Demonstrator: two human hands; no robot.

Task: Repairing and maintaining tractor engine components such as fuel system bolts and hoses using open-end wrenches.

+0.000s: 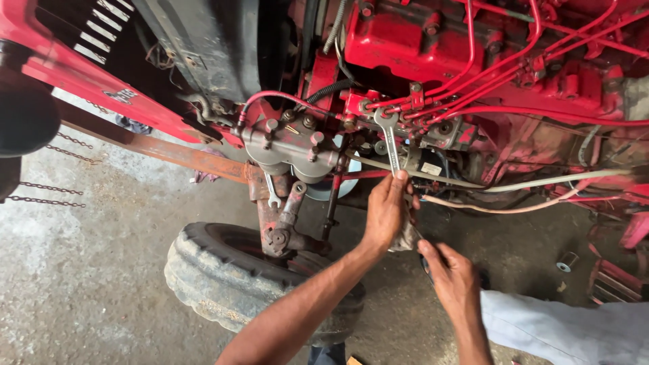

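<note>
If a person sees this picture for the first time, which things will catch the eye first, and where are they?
The red engine with its thin red pipes fills the top right. In the middle, the left hand holds a silver spanner up on a fitting there, with a grey rag under it, and the right hand touches that rag from below. A worn front tyre lies on the concrete floor at the lower left.

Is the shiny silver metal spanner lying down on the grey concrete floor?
No, the left hand holds the shiny silver metal spanner up against the red engine, well above the floor.
</note>
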